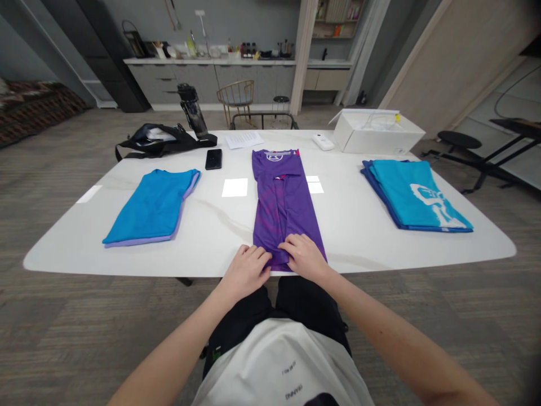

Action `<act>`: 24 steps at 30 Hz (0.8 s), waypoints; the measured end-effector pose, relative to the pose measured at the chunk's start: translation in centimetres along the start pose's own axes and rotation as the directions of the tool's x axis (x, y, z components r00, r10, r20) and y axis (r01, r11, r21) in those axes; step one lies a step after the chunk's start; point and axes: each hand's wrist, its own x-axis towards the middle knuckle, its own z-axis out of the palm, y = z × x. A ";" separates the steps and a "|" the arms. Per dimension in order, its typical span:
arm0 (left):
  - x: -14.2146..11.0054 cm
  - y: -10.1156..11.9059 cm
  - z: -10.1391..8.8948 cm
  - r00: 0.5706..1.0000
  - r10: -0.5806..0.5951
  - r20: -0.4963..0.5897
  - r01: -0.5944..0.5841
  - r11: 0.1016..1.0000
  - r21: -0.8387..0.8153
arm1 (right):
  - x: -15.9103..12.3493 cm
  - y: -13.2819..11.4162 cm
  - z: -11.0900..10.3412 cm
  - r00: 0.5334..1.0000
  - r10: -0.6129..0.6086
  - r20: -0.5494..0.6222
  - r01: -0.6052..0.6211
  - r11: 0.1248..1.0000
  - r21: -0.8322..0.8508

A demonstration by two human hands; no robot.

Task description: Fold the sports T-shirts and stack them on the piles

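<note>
Head view shows our left hand and right hand at the near end of the purple shirt, which lies folded into a long strip down the middle of the white table. Our fingers are curled over its cloth on both sides, bent and nearly closed, though we cannot tell how firmly they pinch it. To our left lies the folded blue shirt, and to our right the teal shirt with a white print.
</note>
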 end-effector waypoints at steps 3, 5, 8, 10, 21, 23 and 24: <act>-0.4 -0.1 0.7 0.999 0.032 0.016 -0.032 0.999 0.006 | -0.7 -0.3 0.1 0.999 -0.043 0.025 0.045 0.997 -0.070; -0.6 0.0 0.8 1.000 0.001 -0.011 -0.001 1.000 -0.014 | -1.1 -0.6 0.2 1.000 -0.017 0.016 0.019 0.996 -0.082; -0.8 -0.1 0.7 0.998 -0.065 -0.024 0.065 0.998 0.005 | -1.4 -1.0 0.7 0.999 0.042 0.018 -0.041 0.997 -0.064; -0.8 -0.2 0.5 0.998 -0.068 0.003 0.068 0.998 0.017 | -1.4 -1.0 0.9 0.997 0.071 0.041 -0.070 0.997 -0.037; -2.1 1.4 -0.2 0.995 -0.077 0.061 0.084 0.988 -0.133 | -1.4 0.3 -1.5 0.976 -0.036 0.214 -0.028 0.957 0.288; -1.8 1.1 -0.6 0.996 -0.065 0.064 0.076 0.979 -0.190 | -1.8 0.3 -2.0 0.974 -0.022 0.225 -0.059 0.935 0.350; -1.5 0.9 -0.7 0.997 -0.060 0.054 0.069 0.978 -0.197 | -2.0 0.4 -2.3 0.976 0.006 0.217 -0.084 0.932 0.354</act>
